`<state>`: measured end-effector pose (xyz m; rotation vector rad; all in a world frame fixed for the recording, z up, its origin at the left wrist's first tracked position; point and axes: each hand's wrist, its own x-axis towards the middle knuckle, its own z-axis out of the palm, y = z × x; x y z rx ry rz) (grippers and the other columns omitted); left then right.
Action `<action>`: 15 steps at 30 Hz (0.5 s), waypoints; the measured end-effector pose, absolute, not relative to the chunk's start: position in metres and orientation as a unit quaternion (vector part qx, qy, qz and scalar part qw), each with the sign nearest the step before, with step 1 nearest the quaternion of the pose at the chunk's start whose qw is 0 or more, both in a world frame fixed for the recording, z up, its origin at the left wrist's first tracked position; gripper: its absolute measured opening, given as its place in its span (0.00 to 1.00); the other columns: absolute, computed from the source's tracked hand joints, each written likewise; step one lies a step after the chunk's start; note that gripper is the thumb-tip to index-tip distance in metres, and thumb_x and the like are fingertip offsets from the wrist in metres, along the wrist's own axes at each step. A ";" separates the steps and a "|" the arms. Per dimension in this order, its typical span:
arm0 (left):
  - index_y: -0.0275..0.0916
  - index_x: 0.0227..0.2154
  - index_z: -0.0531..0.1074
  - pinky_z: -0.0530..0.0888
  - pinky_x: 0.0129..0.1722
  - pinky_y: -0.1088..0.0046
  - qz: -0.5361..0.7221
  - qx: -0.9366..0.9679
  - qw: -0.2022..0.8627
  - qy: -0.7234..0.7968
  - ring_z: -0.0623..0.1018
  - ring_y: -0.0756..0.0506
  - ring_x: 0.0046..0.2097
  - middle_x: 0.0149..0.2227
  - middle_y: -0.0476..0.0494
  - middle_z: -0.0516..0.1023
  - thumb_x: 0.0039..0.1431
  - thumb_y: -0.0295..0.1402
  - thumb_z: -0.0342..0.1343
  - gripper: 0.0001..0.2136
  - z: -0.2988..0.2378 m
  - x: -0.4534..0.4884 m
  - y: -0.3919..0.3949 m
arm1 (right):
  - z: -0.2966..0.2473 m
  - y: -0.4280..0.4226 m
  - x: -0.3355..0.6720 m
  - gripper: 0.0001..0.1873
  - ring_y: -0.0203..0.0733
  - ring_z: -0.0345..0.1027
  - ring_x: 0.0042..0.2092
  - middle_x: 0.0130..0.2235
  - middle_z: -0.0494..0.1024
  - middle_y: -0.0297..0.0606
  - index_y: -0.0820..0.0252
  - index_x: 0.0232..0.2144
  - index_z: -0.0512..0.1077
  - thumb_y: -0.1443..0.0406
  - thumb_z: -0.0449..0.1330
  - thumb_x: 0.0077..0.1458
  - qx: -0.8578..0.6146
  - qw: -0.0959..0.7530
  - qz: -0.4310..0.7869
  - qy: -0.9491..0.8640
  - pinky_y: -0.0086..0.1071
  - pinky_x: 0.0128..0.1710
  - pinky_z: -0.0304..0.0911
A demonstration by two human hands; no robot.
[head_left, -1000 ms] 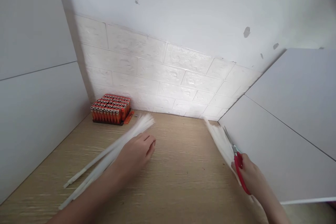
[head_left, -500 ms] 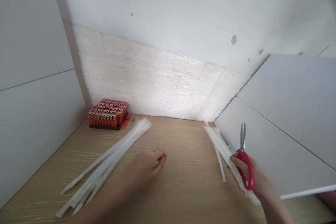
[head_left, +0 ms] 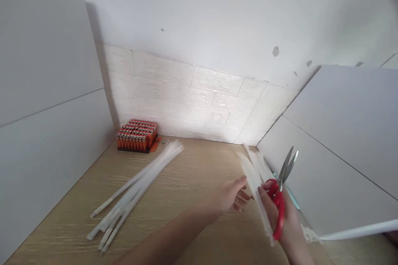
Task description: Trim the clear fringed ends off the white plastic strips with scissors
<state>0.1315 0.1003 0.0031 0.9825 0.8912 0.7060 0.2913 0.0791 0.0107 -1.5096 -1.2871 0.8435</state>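
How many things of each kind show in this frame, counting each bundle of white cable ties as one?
Hands: 2
Red-handled scissors: 1
White cable-tie bundles: 2
Tray of orange lighters: 1
Small orange piece: 1
Total: 7

Inspector: Where does the camera sit?

Operator: On the person's head, above the near edge of the wooden desk (head_left: 202,163), facing forward and down toward the far edge.

Inspector: Range?

Operator: Close. The left hand (head_left: 228,196) and right hand (head_left: 281,215) occupy the lower frame; the brick-pattern wall (head_left: 186,91) stands mid-frame.
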 end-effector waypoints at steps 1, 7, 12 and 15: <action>0.33 0.37 0.69 0.70 0.35 0.72 0.333 0.415 0.747 0.399 0.72 0.49 0.32 0.35 0.42 0.73 0.60 0.58 0.44 0.28 0.003 0.137 0.105 | 0.008 0.074 0.284 0.27 0.34 0.65 0.35 0.33 0.67 0.33 0.59 0.34 0.62 0.44 0.62 0.48 -0.606 0.472 0.346 -0.539 0.26 0.37 0.63; 0.33 0.37 0.69 0.70 0.35 0.74 0.398 0.296 0.771 0.400 0.74 0.50 0.30 0.30 0.46 0.75 0.57 0.41 0.58 0.14 0.005 0.128 0.110 | -0.022 0.052 0.251 0.17 0.37 0.69 0.40 0.38 0.71 0.37 0.59 0.40 0.61 0.52 0.56 0.60 -0.555 0.440 0.332 -0.622 0.28 0.42 0.64; 0.34 0.33 0.65 0.67 0.28 0.77 0.447 0.234 0.758 0.413 0.71 0.52 0.25 0.25 0.51 0.70 0.63 0.29 0.51 0.04 0.006 0.119 0.110 | -0.038 0.047 0.234 0.19 0.36 0.68 0.38 0.42 0.72 0.38 0.58 0.41 0.59 0.52 0.59 0.57 -0.548 0.419 0.438 -0.576 0.27 0.37 0.66; 0.35 0.31 0.64 0.64 0.25 0.80 0.482 0.219 0.749 0.398 0.68 0.54 0.24 0.23 0.53 0.66 0.66 0.30 0.48 0.08 0.011 0.115 0.113 | -0.047 0.045 0.225 0.23 0.37 0.70 0.36 0.40 0.73 0.39 0.59 0.42 0.60 0.52 0.62 0.53 -0.560 0.431 0.460 -0.538 0.26 0.32 0.66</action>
